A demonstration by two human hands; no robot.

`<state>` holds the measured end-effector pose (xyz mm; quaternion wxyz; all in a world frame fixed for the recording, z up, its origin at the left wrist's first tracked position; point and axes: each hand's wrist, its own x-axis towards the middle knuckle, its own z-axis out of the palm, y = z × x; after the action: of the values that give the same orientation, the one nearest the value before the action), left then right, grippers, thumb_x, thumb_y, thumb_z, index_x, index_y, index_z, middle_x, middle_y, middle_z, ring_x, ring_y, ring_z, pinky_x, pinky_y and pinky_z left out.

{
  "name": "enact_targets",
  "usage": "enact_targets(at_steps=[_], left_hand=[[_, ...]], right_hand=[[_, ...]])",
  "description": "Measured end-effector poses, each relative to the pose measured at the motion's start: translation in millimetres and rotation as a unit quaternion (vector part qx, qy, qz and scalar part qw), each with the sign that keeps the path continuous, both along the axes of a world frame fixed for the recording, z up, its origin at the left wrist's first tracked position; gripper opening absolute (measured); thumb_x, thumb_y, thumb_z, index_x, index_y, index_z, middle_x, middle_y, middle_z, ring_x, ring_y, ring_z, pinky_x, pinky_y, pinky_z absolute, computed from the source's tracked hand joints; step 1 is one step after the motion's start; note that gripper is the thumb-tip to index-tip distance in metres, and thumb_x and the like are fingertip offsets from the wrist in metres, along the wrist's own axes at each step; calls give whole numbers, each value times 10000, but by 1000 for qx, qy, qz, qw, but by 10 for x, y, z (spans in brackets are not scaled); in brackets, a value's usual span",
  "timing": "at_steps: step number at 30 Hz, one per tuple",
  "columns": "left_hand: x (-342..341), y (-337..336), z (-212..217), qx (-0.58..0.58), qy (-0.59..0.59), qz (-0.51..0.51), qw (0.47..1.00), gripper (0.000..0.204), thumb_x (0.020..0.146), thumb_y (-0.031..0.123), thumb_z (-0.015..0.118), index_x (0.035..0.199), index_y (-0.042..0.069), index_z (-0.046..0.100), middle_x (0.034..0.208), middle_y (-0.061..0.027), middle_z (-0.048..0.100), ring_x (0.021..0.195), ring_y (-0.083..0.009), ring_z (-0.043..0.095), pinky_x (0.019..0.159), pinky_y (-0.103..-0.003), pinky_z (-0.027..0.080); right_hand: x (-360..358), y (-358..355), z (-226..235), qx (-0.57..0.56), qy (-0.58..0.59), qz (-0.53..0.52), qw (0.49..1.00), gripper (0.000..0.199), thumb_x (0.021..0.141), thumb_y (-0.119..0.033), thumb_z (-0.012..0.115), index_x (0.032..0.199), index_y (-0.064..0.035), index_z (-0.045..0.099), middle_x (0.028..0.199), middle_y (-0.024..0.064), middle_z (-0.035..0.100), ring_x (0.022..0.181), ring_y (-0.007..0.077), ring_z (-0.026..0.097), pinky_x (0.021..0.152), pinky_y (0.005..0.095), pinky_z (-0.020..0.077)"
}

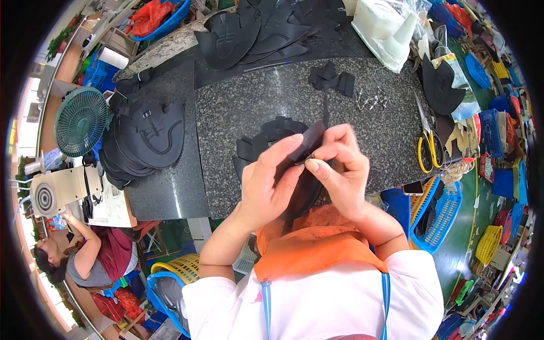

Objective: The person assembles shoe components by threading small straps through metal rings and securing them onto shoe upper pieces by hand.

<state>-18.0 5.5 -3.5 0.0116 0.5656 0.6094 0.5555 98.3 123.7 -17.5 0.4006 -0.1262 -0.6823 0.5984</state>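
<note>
Over the near part of the speckled stone tabletop, both hands meet at a black strip (313, 136) of flexible sheet material. My left hand (266, 181) is closed around it, thumb and fingers pressing from either side. Fingertips of my right hand (343, 170) pinch at its lower edge, where a small shiny metal bit shows; its exact kind is too small to tell. Beneath and behind my hands lies a black curved piece with tabs (277, 129), partly hidden by them. Several short black strips (331, 79) and a scatter of small metal fittings (372, 100) lie farther off.
Stacked black shaped panels (150, 136) sit on the left, with more panels (229, 39) at the back. Yellow-handled scissors (428, 141) rest at the right edge, near a white container (388, 31). A green fan (82, 122) stands left; a person (93, 255) works beyond.
</note>
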Motion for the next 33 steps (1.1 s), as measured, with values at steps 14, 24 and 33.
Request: enact_targets(at_steps=[14,24,33], left_hand=[[-69,-83,66,-18,-147,-71,986,642,822,-41,665,1383,-19,354,1238,-110,518,1034,-179,592,862,-288,505],[0,-51,160,-125,-445,-59,884,183,897,68,662,1060,-16,663,917,8,660,853,-25,550,738,-187,462],[-52,-86,109,-103,-562,-115,813,261,939,92,608,1174,-20,594,1004,-4,639,896,-49,563,778,-212,471]], right_hand=[[-41,273,259,-306,-73,241,918,311,781,-77,779,1038,-18,613,998,13,619,959,89,564,905,257,448],[-23,188,357,-198,-100,143,965,170,822,-92,756,881,-35,608,867,-5,633,814,38,562,738,204,476],[-92,258,242,-264,-111,200,937,216,821,-101,758,947,-11,608,909,17,657,833,58,586,740,223,493]])
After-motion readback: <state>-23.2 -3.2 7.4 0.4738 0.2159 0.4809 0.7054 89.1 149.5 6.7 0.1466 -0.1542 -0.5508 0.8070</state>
